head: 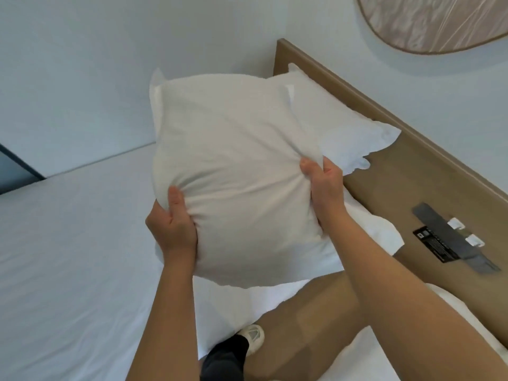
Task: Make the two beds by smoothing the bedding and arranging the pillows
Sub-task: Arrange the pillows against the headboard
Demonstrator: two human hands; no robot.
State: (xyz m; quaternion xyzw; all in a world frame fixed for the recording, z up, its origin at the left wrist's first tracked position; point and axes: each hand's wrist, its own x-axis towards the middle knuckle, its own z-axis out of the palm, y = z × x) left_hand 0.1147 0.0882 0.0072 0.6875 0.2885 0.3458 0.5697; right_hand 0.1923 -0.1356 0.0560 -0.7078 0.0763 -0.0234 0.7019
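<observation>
**Bed** (68,257): white sheet, flat with faint creases, fills the left half of the view.

**Headboard** (412,166): wooden panel running diagonally along the right.

**Held pillow** (228,160): white, lifted clear of the sheet above the head end of the bed, with its broad face turned to the camera. The outline is near square. The slightly longer axis appears to run from the gripped lower part up to the 2 far corners, which point toward the wall.

**Second pillow** (338,125): propped against the headboard, just behind the held pillow and partly hidden by it.

**Left hand** (173,224) and **right hand** (324,185): each has fingers and thumb curled into a bunched fold of the cover at the held pillow's lower sides.

**Step in hand, as judged:** plumping and placing. This is best done by keeping both grips level and shaking the filling toward the corners. The held pillow is then lowered against the second pillow, with its edges parallel to the headboard.
</observation>
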